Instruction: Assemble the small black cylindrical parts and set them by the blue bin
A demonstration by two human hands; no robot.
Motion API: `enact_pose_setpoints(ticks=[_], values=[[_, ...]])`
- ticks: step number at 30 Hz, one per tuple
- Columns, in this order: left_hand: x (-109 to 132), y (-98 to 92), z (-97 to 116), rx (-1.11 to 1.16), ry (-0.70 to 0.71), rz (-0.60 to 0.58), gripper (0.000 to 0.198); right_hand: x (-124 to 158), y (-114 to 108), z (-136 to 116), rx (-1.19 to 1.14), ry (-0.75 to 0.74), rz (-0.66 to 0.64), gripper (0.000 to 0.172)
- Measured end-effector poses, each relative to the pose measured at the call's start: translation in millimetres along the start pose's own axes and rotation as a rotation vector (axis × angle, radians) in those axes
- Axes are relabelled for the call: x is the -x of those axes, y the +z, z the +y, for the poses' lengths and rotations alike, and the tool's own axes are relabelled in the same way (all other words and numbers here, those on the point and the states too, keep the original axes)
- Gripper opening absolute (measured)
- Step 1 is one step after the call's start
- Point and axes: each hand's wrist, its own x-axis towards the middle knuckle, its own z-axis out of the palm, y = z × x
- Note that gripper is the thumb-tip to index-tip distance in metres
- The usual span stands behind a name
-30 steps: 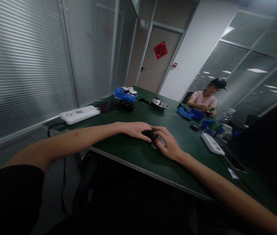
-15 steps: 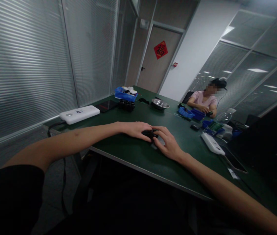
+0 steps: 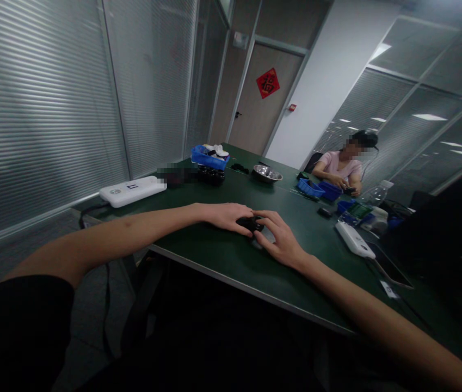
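A small black object (image 3: 250, 223), rounded like a computer mouse, is between my hands just above or on the green table (image 3: 214, 245). My left hand (image 3: 231, 216) grips its left side, with the thumb in front and the fingers behind. From the right, my right hand (image 3: 278, 238) holds it with bent fingers, the thumb and fingertips on its right end. Beneath the right thumb a small greyish patch shows on the table, too unclear to name.
Beyond my hands are a metal bowl (image 3: 267, 173), a filled blue basket (image 3: 210, 156) and black round parts (image 3: 211, 175). A white power bank (image 3: 133, 191) lies left, another (image 3: 354, 239) right near a bottle (image 3: 371, 200). A person (image 3: 343, 166) sits across, by blue bins (image 3: 310, 188).
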Motion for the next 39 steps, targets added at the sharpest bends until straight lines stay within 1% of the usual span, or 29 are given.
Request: enact_pose_setpoints(ticks=[3,12,17,22,28,32,37,39], values=[[0.2,-0.2,0.9,0.004,0.001,0.008,0.045,0.0,0.8,0.1,0.002,-0.004,0.015,0.017],[0.1,-1.8,3.1,-0.019,-0.001,-0.008,0.049,1.2,-1.9,-0.3,-0.017,-0.028,-0.016,0.023],[-0.1,-0.9,0.8,-0.022,-0.008,-0.004,0.048,1.1,-1.5,0.5,-0.019,-0.021,-0.007,0.021],[-0.3,-0.7,0.1,-0.007,0.015,0.006,0.046,0.1,-0.9,-2.0,-0.002,0.0,0.007,0.017],[-1.1,1.2,-1.2,-0.009,-0.003,0.015,0.046,1.1,-1.3,-0.9,-0.018,-0.029,-0.004,0.022],[-0.8,1.9,-3.7,0.09,-0.021,0.039,0.047,1.9,-2.2,-0.2,-0.018,-0.017,-0.023,0.023],[-0.9,4.6,-6.3,0.395,-0.037,0.059,0.05,3.5,-1.4,0.0,-0.011,0.014,-0.037,0.022],[-1.0,5.7,-7.0,0.47,-0.055,0.051,0.052,4.1,-0.8,0.3,-0.005,0.018,-0.035,0.021]])
